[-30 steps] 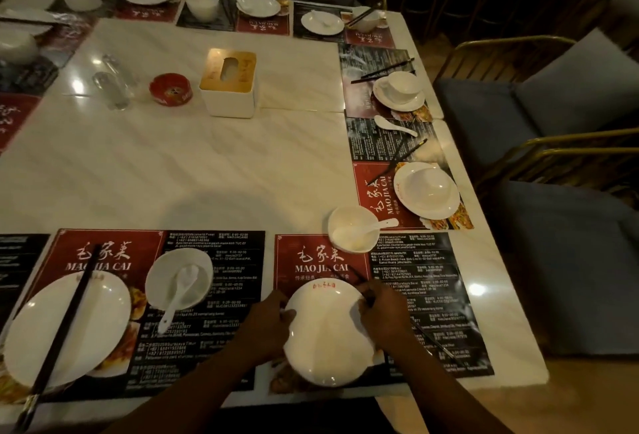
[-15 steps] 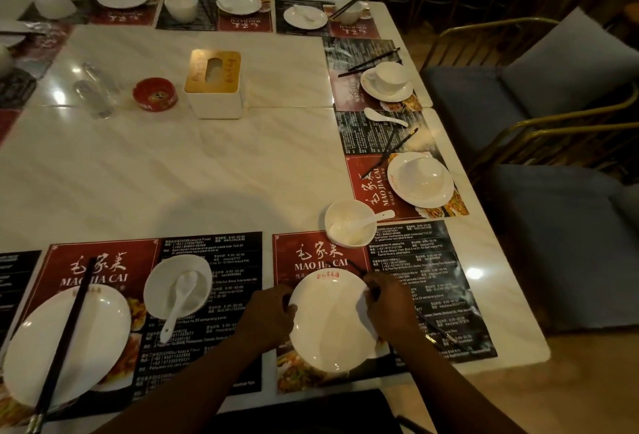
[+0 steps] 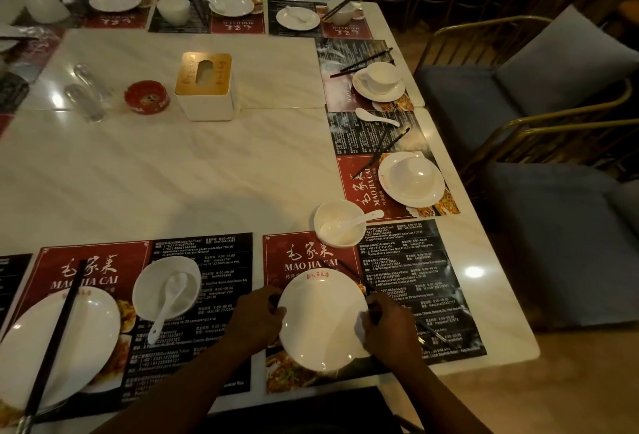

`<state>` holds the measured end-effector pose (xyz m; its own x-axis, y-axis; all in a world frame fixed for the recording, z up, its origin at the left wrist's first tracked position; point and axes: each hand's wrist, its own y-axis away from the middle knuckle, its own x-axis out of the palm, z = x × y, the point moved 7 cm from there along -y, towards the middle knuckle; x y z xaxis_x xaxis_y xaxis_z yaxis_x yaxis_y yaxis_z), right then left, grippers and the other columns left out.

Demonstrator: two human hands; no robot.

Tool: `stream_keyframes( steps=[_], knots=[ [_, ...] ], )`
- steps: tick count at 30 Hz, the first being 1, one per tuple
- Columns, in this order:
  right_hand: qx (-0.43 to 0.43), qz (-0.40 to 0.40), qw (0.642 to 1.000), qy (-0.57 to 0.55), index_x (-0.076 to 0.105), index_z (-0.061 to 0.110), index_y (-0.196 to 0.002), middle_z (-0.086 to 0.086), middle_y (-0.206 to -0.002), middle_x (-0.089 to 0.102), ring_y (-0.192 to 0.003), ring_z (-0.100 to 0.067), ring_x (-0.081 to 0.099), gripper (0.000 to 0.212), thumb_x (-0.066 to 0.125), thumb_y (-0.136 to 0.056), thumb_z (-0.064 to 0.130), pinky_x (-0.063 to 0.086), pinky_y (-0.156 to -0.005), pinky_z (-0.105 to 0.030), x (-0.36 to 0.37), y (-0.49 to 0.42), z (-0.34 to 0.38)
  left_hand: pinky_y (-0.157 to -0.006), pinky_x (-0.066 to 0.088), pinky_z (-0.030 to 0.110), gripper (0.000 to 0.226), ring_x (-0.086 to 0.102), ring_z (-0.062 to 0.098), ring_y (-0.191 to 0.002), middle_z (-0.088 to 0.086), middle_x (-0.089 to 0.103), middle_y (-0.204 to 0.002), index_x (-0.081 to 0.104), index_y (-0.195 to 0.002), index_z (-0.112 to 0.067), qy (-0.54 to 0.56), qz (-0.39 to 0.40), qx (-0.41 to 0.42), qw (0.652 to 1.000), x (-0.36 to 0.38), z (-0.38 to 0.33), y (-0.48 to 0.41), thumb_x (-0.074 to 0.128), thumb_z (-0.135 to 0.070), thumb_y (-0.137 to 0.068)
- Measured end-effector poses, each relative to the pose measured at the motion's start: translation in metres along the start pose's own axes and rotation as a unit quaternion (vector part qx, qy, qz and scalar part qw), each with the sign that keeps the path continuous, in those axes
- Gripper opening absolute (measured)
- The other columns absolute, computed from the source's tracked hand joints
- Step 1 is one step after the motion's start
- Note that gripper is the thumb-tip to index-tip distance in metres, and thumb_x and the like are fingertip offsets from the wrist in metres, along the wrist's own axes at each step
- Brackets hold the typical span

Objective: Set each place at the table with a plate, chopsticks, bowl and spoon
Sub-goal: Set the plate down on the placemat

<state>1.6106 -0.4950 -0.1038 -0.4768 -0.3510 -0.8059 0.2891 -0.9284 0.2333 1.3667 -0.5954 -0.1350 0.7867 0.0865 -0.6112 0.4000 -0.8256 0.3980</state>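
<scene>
Fingers (image 3: 277,311) of left hand (image 3: 254,319) and right hand (image 3: 389,330) grip the plate (image 3: 321,324); bowl (image 3: 328,216), spoon (image 3: 352,222), chopsticks (image 3: 352,274) already here, so this place looks nearly done.

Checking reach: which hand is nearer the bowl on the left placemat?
Left. The left hand holds the plate by its left rim, just right of that bowl; the right hand holds the opposite rim.

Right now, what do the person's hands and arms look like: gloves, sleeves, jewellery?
The left hand and right hand are ungloved; both forearms are bare, no sleeve in view. No watch or ring shows, though the light is dim.
</scene>
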Motion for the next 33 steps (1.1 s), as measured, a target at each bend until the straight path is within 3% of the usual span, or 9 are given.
stream_keyframes(
  steps=[4,10,15,18,22,26,29,33],
  knots=[
    [0.010,0.020,1.000,-0.008,0.063,0.023,-0.087,0.017,-0.069,0.055,-0.070,-0.002,0.057,0.009,0.071,-0.086,0.020,0.035,-0.060,-0.005,-0.001,-0.002,-0.002,-0.062,0.040,0.007,0.028,0.056,-0.006,-0.076,-0.014,0.061,-0.091,0.068,-0.118,-0.020,-0.006,-0.003,-0.001,1.000,0.000,-0.001,-0.001,0.070,-0.017,-0.090],
    [0.021,0.028,0.999,-0.002,0.063,0.023,-0.091,0.017,-0.073,0.056,-0.069,0.002,0.055,0.009,0.071,-0.087,0.023,0.034,-0.059,-0.005,-0.001,-0.004,-0.003,-0.062,0.041,0.008,0.030,0.057,-0.004,-0.077,-0.015,0.062,-0.088,0.067,-0.119,-0.022,-0.001,-0.005,-0.008,1.000,0.000,0.001,-0.001,0.070,-0.018,-0.090],
    [-0.024,0.008,0.996,0.091,0.065,0.022,-0.092,0.010,-0.083,0.059,-0.077,-0.005,0.057,0.007,0.067,-0.089,0.028,0.039,-0.067,-0.012,-0.012,-0.007,-0.004,-0.065,0.043,0.011,0.027,0.058,-0.003,-0.078,-0.014,0.063,-0.090,0.066,-0.119,-0.021,0.005,-0.026,-0.003,1.000,-0.003,-0.002,0.001,0.069,-0.019,-0.092],
    [-0.039,0.033,0.985,0.164,0.064,0.024,-0.106,0.006,-0.104,0.063,-0.095,-0.011,0.059,0.025,0.067,-0.084,0.035,0.050,-0.080,-0.023,-0.013,-0.008,-0.016,-0.068,0.043,0.011,0.024,0.056,-0.003,-0.079,-0.014,0.061,-0.095,0.065,-0.117,-0.020,-0.009,-0.078,0.021,0.997,-0.011,-0.009,0.004,0.065,-0.018,-0.093],
    [-0.048,0.081,0.973,0.211,0.057,0.025,-0.123,0.004,-0.124,0.056,-0.112,-0.015,0.056,0.045,0.072,-0.081,0.031,0.048,-0.093,-0.028,-0.004,-0.008,-0.023,-0.073,0.047,0.015,0.019,0.057,0.006,-0.084,-0.006,0.063,-0.099,0.067,-0.111,-0.015,-0.042,-0.118,0.076,0.989,-0.014,-0.028,0.003,0.066,-0.016,-0.091],
    [-0.052,0.087,0.972,0.213,0.059,0.024,-0.124,0.004,-0.125,0.059,-0.113,-0.014,0.056,0.043,0.072,-0.083,0.025,0.049,-0.096,-0.028,-0.006,-0.015,-0.024,-0.069,0.053,0.018,0.022,0.062,0.005,-0.077,-0.007,0.066,-0.092,0.069,-0.109,-0.015,-0.033,-0.109,0.095,0.989,-0.007,-0.040,-0.001,0.071,-0.017,-0.088],
    [-0.058,0.080,0.974,0.202,0.061,0.024,-0.120,0.004,-0.122,0.061,-0.109,-0.014,0.059,0.036,0.070,-0.086,0.025,0.050,-0.093,-0.027,-0.010,-0.017,-0.021,-0.062,0.047,0.010,0.021,0.062,0.002,-0.070,-0.007,0.068,-0.088,0.069,-0.109,-0.017,-0.025,-0.086,0.073,0.993,0.001,-0.045,-0.004,0.071,-0.020,-0.089],
    [-0.070,0.041,0.979,0.188,0.065,0.023,-0.114,0.003,-0.116,0.063,-0.104,-0.015,0.060,0.028,0.067,-0.086,0.025,0.050,-0.088,-0.027,-0.023,-0.015,-0.013,-0.070,0.052,0.016,0.022,0.065,0.004,-0.079,-0.008,0.067,-0.096,0.069,-0.110,-0.018,0.022,-0.037,0.024,0.999,0.014,-0.050,-0.009,0.070,-0.027,-0.090]
  ],
)
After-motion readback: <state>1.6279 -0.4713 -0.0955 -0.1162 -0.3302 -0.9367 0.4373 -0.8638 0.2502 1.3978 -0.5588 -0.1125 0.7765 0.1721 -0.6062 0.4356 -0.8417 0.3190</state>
